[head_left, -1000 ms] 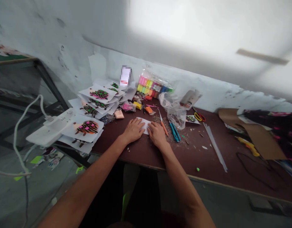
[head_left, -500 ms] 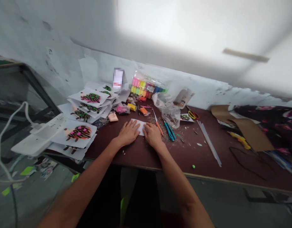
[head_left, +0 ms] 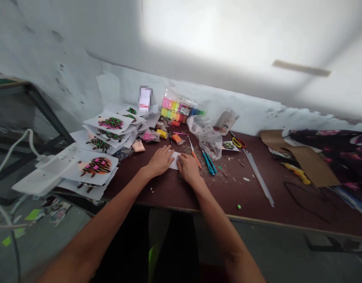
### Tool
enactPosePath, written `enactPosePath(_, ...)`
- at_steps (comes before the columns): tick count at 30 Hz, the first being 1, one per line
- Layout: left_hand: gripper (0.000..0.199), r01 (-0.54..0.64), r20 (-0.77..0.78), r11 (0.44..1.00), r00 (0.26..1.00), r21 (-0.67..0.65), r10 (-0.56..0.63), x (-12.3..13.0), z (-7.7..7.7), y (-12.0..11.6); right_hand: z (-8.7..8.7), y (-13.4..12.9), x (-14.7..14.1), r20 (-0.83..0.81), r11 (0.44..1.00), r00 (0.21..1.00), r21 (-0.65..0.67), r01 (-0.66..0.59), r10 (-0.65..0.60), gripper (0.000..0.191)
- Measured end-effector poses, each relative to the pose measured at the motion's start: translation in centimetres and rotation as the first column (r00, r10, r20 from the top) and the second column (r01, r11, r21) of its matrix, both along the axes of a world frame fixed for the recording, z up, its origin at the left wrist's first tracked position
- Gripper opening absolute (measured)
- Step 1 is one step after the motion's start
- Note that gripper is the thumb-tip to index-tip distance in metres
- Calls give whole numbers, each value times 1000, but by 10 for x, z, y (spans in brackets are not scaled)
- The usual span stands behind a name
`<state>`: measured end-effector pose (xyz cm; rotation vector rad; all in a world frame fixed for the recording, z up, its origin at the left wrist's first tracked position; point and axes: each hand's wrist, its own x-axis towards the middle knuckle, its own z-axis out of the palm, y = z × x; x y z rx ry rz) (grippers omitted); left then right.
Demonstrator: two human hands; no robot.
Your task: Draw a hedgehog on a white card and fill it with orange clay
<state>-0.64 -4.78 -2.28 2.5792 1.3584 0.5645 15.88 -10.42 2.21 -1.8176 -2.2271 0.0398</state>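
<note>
White paper (head_left: 174, 162) lies between left hand (head_left: 160, 161) and right hand (head_left: 188, 167), open and slightly apart, inward from the surface's (head_left: 175, 192) front edge; long axis unclear.

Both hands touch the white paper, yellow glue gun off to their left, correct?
Side is wrong: in the head view, the yellow glue gun lies off to the right. The left hand and right hand touch the white paper.

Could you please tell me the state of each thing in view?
White paper: lying, partly covered
Left hand: palm down, fingers extended
Right hand: palm down, touching paper
Plastic bag: crumpled
Phone: upright, screen lit
Yellow glue gun: lying down
Brown sheet: bent
</note>
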Motion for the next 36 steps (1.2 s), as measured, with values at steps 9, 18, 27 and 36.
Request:
enactPosePath(9, 52, -7, -105, 1000, 994, 10, 9, 12, -6, -10, 4, -2, -2, 44, 999, 999, -33, 16, -15, 25)
enactPosePath(18, 49, -25, -114, 1000, 993, 6, 26, 13, 4, -16, -1, 0, 0, 32, 1000, 999, -6, 1, 0, 24)
enactPosePath(27, 41, -58, -49, 998, 997, 21, 59, 12, 9, -20, -5, 5, 6, 10, 996, 998, 76, 56, -57, 25)
enactPosePath(36, 42, -270, 28, 962, 963, 48, 269, 1, 20, -15, 0, 3, 8, 13, 989, 989, 9, 144, -145, 29)
